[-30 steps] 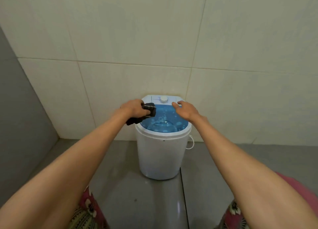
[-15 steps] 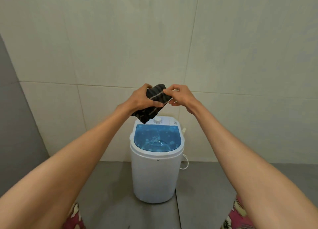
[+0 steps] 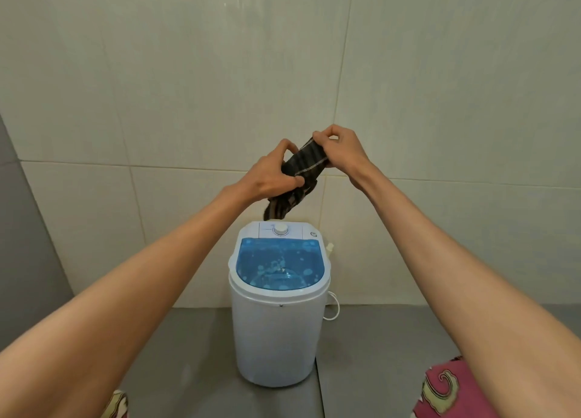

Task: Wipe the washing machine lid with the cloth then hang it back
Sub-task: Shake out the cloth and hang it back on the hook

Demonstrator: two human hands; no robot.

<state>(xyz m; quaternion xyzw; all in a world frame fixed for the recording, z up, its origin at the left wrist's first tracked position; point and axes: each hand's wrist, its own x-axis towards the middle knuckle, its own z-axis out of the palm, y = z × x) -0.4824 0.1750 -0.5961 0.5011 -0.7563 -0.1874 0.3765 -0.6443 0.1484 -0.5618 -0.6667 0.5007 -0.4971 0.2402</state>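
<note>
A small white washing machine (image 3: 276,332) stands on the grey floor against the tiled wall. Its translucent blue lid (image 3: 279,265) is closed and shows pale spots. Above it I hold a dark striped cloth (image 3: 301,174) in the air with both hands. My left hand (image 3: 272,175) grips its lower left part, and my right hand (image 3: 342,152) pinches its upper right end. The cloth's loose lower end (image 3: 278,208) hangs down just above the machine's control panel with a white dial (image 3: 280,230).
A cream tiled wall (image 3: 283,71) fills the background. A white cord (image 3: 334,307) loops at the machine's right side. A grey wall panel (image 3: 22,229) runs along the left. Pink patterned clothing (image 3: 452,389) shows at the bottom right corner.
The cloth has left the lid and risen well above the machine. My right hand came off the lid and took hold of the cloth's upper end, so both hands grip it.
</note>
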